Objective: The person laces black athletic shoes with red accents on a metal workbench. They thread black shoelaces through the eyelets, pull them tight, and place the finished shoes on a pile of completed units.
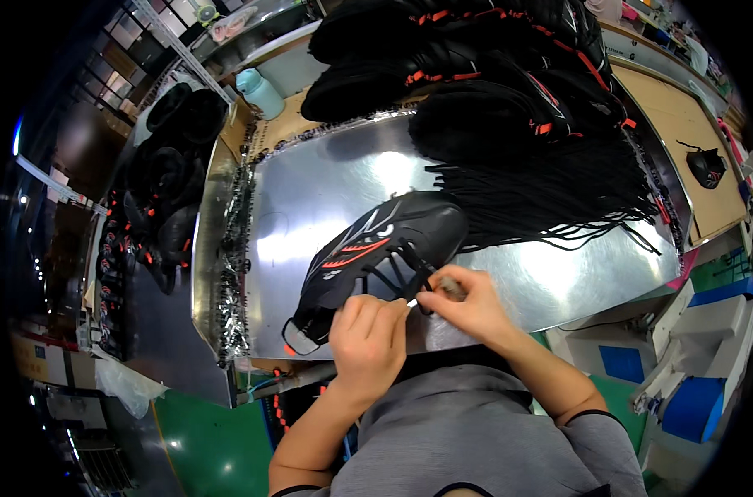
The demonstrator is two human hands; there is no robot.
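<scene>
A black sneaker [376, 244] with red and white side marks lies on the metal tabletop, its toe pointing to the far right and its heel loop near the front edge. Black shoelace [393, 272] runs in part across its opening. At the near side of the shoe, my left hand [368, 335] is closed, the fingers pinched at a small white piece [411, 303] whose kind I cannot make out. Close beside it my right hand [471, 305] pinches the shoelace between thumb and fingers. A greyish cover wraps one of its fingers. Both palms are hidden.
Several black sneakers [476, 124] with red tabs stand along the far side. A bundle of loose black laces [550, 195] lies right of the shoe. More shoes [165, 174] fill a side bench at left. A light blue bottle [260, 93] stands at the back left.
</scene>
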